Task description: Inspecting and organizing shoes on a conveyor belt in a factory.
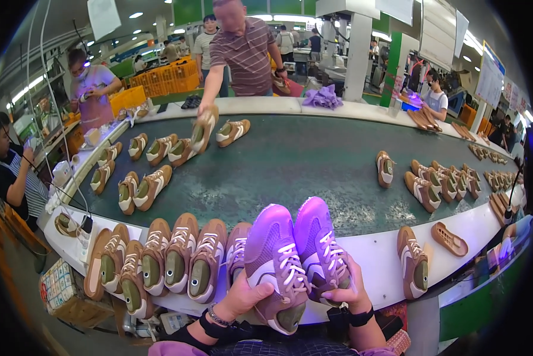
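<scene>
Side by side before me I hold a pair of sneakers, toes pointing up and lit purple. My left hand grips the left sneaker, its thumb lying on the shoe's side and its fingers mostly hidden beneath. The right sneaker is in my right hand, which is closed round its heel end. Both have white laces, a pale side stripe and an olive insole. Left of my left hand, several brown sneakers stand in a row on the white ledge. Another brown sneaker rests to the right.
A loose tan sole lies on the ledge at the right. Beyond runs a dark green conveyor belt carrying groups of sneakers left and right. Across it, a person in a striped shirt reaches over with a shoe. Other people work around the line.
</scene>
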The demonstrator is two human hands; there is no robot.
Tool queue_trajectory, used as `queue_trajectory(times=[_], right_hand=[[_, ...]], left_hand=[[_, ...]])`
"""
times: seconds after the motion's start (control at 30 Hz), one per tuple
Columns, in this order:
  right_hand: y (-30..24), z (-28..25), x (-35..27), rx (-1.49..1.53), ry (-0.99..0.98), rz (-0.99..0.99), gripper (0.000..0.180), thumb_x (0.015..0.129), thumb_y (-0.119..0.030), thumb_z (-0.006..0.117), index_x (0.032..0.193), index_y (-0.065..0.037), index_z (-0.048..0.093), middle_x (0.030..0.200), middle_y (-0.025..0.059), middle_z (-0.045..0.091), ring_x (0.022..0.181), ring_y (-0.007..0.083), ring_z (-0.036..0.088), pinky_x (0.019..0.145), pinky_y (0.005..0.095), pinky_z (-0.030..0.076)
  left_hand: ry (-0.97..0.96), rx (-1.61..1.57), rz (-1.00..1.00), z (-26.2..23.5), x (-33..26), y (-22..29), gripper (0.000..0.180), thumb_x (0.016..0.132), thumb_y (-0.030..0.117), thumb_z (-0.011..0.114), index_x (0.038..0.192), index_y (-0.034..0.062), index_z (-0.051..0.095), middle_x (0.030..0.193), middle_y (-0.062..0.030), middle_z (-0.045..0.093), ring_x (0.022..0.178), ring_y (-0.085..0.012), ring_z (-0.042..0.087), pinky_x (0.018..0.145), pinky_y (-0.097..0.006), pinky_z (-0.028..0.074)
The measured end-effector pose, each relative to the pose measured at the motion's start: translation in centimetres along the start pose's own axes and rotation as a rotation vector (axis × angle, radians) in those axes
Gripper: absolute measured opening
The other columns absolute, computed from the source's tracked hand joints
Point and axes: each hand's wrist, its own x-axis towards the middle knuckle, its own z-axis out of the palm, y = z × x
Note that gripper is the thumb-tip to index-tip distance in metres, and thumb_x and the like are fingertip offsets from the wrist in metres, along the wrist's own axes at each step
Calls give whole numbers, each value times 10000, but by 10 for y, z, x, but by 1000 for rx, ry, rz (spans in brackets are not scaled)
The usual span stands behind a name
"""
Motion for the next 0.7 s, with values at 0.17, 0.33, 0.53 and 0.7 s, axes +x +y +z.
queue_trajectory(times=[0.17,0.33,0.53,0.7], right_hand=[[-13,6,-8,-104,59,-76,1058,513,-182,839,1384,83,301,1279,161,506,1189,234,499,1031,350,359],[-17,10,-10,-100,85,-99,1031,490,-185,812,1364,84,337,1257,148,524,1165,227,513,1021,345,369],[-20,12,-5,-70,33,-110,1042,503,-185,822,1375,83,320,1267,150,520,1178,223,505,1027,347,363],[-19,13,-3,-152,8,-140,1055,531,-222,841,1387,82,304,1274,181,514,1183,236,509,1022,345,371]], left_hand=[[-11,91,75,15,1,5,665,850,266,706,1367,29,362,1270,-88,518,1165,-194,506,996,-360,405],[25,68,112,13,-1,-4,707,827,309,723,1368,29,364,1276,-87,517,1156,-194,515,991,-364,410],[62,-28,80,7,-4,-10,802,775,399,759,1369,35,363,1289,-88,508,1168,-206,511,998,-365,407],[85,-228,64,-6,-2,-21,807,732,328,796,1349,28,371,1248,-124,531,1135,-264,551,968,-429,464]])
